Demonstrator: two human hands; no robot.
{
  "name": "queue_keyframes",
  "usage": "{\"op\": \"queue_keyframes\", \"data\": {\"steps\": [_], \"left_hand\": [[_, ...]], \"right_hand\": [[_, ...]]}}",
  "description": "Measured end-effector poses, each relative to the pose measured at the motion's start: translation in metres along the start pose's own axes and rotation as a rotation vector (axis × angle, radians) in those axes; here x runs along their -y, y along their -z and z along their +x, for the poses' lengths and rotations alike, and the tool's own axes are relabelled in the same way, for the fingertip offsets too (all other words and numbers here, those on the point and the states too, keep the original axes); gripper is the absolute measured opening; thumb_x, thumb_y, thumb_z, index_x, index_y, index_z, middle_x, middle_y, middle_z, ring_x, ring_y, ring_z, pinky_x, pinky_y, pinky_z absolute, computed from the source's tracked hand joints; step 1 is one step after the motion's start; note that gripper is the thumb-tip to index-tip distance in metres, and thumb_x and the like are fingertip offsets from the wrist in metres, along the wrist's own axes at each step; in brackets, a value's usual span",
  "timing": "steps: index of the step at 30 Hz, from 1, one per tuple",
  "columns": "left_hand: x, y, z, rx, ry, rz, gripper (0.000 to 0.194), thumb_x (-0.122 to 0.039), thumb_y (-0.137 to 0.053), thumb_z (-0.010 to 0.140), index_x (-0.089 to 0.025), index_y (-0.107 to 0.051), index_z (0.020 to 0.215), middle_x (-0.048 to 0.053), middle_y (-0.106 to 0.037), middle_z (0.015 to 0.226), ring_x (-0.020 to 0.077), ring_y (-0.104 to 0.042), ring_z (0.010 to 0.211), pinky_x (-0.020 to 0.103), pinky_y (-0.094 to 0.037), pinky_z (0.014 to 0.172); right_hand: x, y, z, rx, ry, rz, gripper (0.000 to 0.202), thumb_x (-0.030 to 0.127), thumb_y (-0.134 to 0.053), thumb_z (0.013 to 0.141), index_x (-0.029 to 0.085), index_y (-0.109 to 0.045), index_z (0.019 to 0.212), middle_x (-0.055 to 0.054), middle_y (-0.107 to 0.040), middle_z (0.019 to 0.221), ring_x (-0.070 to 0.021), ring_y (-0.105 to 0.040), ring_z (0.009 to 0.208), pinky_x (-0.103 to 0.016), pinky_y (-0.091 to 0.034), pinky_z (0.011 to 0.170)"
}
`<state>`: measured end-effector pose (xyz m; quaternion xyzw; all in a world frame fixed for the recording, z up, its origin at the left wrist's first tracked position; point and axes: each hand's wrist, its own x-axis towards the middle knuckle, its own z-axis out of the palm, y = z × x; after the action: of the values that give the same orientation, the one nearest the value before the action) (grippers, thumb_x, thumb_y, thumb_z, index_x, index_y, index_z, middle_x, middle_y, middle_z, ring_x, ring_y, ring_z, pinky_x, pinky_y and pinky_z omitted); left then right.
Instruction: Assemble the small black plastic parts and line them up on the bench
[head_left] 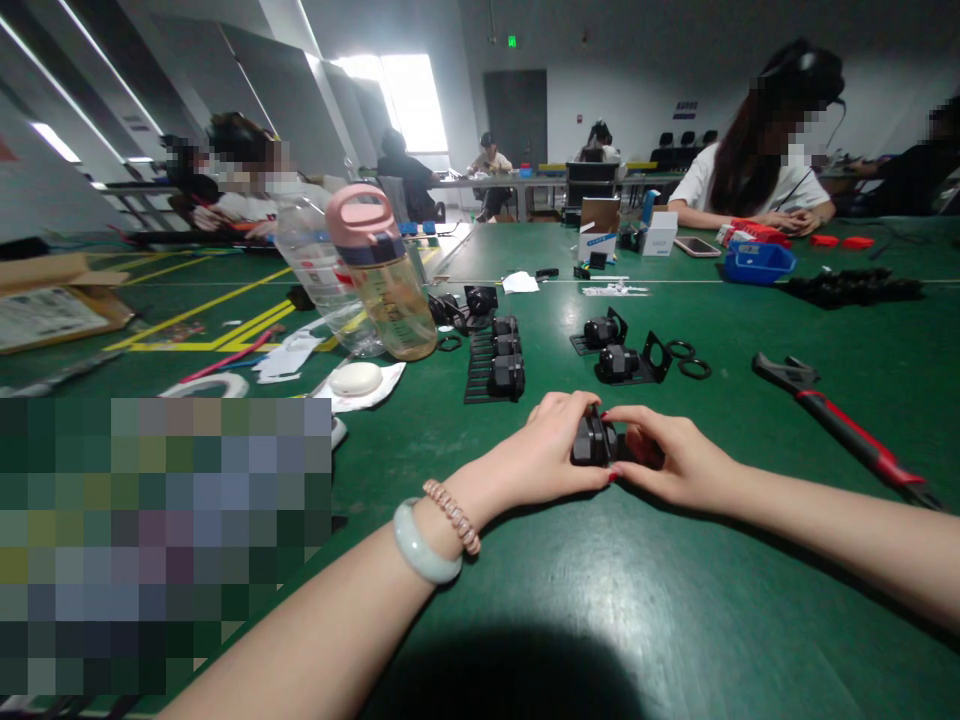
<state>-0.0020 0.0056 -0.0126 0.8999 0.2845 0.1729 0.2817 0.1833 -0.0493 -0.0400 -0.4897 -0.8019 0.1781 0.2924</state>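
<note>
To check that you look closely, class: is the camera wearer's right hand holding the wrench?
No, the wrench lies on the green table, while the right hand grips a black part.

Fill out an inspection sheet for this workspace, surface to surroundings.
Surface: green tabletop, glossy, with glare.
Job's things: black fitting, held; bracketed fittings and black rings beyond; adjustable wrench at right.
Clutter: pink-lidded bottle, clear bottle and white disc at left; blue bin farther back at right.
Hands: left hand and right hand both hold the black fitting.
Cables: pink strand at left, perhaps a cable; cannot tell.
Surroundings: seated people, grey door.
</note>
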Motion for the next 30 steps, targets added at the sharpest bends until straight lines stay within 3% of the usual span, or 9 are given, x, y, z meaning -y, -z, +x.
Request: {"op": "queue_keyframes", "data": {"steps": [30], "left_hand": [[-0.0017, 0.0003, 0.001, -0.004, 0.005, -0.006, 0.061, -0.034, -0.063, 0.061, -0.02, -0.036, 0.113, 0.008, -0.042, 0.109, 0.0228, -0.039, 0.107, 0.039, -0.034, 0.092]], "right_hand": [[0.0036, 0.0037, 0.0035, 0.041, -0.029, 0.019, 0.036, 0.031, -0.05, 0.078, 0.019, -0.043, 0.111, 0.003, -0.053, 0.061, -0.0105, -0.048, 0.054, -0.02, -0.034, 0.052]]}}
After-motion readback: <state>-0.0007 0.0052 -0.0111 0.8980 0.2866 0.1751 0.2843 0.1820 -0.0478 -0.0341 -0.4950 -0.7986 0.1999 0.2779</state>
